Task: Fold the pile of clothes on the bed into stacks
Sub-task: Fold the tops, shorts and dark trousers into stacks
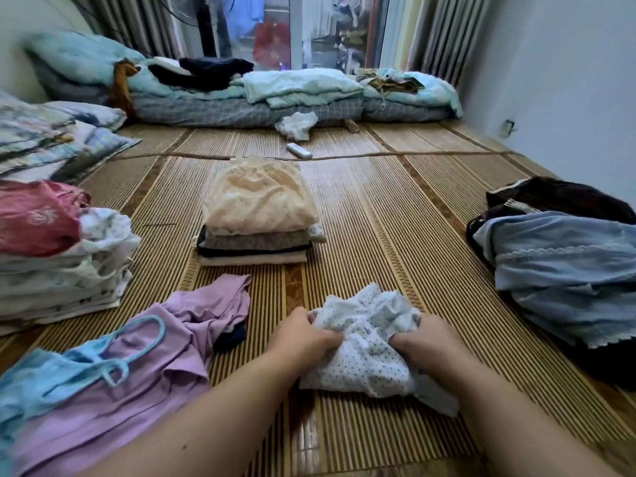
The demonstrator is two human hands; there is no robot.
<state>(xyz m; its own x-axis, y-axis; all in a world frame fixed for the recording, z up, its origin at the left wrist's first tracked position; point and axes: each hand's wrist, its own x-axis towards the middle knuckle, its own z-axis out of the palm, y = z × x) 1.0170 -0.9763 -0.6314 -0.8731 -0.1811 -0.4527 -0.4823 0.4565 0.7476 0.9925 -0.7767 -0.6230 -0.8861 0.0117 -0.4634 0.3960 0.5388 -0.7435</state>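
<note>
A crumpled white garment with small dark dots lies on the bamboo mat right in front of me. My left hand grips its left side and my right hand grips its right side, fingers curled into the cloth. To my left lies an unfolded lilac garment with a light blue strappy top over it. A folded stack topped by a cream lace piece stands straight ahead. At the left stands a taller folded stack with a pink garment on top.
A heap of blue and dark clothes lies at the right. Pillows sit at the far left. Rolled bedding runs along the far edge, with a white cloth and a white remote before it.
</note>
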